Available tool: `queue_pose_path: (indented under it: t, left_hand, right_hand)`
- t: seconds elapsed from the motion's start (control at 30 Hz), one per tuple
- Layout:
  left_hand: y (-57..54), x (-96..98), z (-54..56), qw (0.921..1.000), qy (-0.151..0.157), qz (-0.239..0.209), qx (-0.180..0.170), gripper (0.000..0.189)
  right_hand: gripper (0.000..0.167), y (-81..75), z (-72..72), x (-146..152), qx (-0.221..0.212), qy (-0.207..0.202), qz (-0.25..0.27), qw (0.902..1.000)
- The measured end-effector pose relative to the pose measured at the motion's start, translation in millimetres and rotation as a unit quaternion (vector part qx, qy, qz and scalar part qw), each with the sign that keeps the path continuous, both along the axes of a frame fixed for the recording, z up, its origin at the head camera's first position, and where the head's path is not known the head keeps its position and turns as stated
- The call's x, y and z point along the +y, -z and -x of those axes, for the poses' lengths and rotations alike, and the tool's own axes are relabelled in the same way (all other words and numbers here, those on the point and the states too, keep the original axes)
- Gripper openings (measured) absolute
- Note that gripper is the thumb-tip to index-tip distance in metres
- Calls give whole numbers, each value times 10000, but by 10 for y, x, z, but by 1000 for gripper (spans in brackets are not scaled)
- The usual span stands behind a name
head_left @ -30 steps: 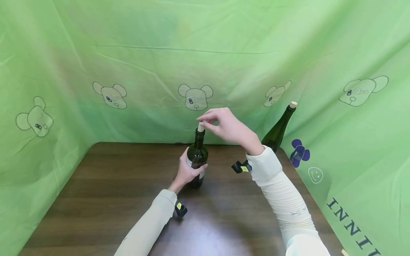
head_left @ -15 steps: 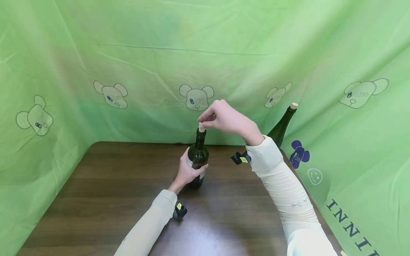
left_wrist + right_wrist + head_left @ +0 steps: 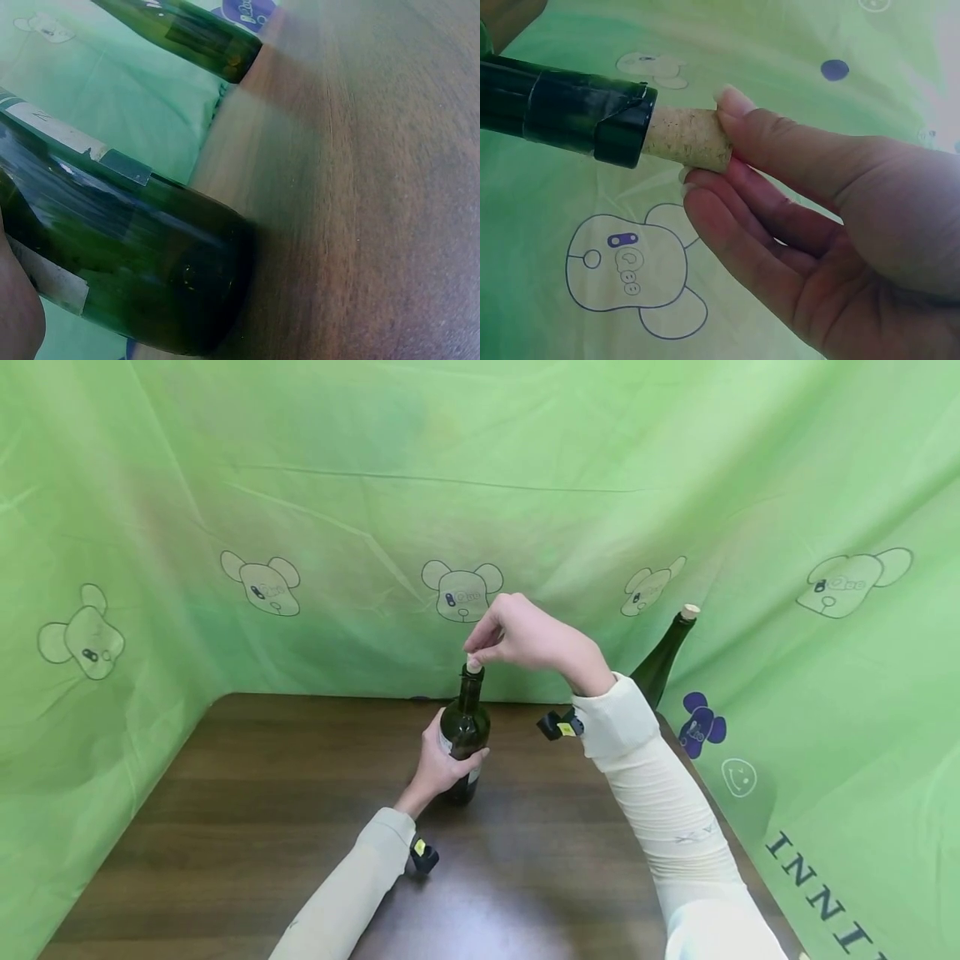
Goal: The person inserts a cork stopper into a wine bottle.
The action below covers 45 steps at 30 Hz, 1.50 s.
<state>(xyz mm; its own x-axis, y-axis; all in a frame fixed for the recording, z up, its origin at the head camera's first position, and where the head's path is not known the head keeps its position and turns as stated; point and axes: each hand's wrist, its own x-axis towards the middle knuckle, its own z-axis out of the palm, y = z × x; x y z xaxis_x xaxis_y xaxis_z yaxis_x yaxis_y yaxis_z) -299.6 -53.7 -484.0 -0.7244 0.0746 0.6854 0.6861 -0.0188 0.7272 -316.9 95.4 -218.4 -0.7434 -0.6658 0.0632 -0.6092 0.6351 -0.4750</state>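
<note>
A dark green wine bottle (image 3: pixel 465 727) stands upright on the table, and my left hand (image 3: pixel 441 763) grips it around the body. Its base shows in the left wrist view, where the lower body of the bottle (image 3: pixel 142 247) carries a torn pale label. A cork (image 3: pixel 686 136) sits partly inside the bottle's mouth, with a good length still outside. Thumb and fingertips of my right hand (image 3: pixel 536 639) pinch the cork's outer end from above. In the right wrist view that right hand (image 3: pixel 795 202) has its other fingers loosely bent below the thumb.
Behind my right forearm stands a second green bottle (image 3: pixel 663 662), with a cork (image 3: pixel 690 611) in its top. The brown wooden table (image 3: pixel 225 827) ends at green printed curtains (image 3: pixel 337 527) at the back and both sides.
My right wrist has risen and its fingers have closed in on the cork. Less of the cork now shows above the bottle's mouth. My left hand and the bottle have stayed nearly still.
</note>
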Motion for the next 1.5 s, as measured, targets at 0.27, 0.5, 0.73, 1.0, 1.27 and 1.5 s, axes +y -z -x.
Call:
queue_pose_path:
  t: [0.27, 0.5, 0.73, 1.0, 1.27, 1.5]
  left_hand:
    - [188, 15, 118, 10000, -6, 23, -94, 63]
    - [344, 0, 227, 9997, -2, 35, -236, 64]
    - [265, 4, 180, 9998, -50, 101, -183, 64]
    - [20, 12, -4, 10000, 48, -36, 32, 61]
    - [4, 46, -30, 9999, 78, -93, 31, 61]
    - [3, 47, -50, 9999, 38, -118, -7, 61]
  right_hand:
    - [13, -4, 71, 12, -74, 16, -212, 9997]
    - [11, -22, 66, -35, -65, -119, -251, 9996]
    - [12, -16, 78, -19, -72, 9, -233, 9997]
    - [11, 43, 123, 97, -218, -95, 155, 9996]
    - [14, -52, 97, 49, -269, -129, -192, 9994]
    - [14, -139, 60, -29, -233, -114, -649, 9976]
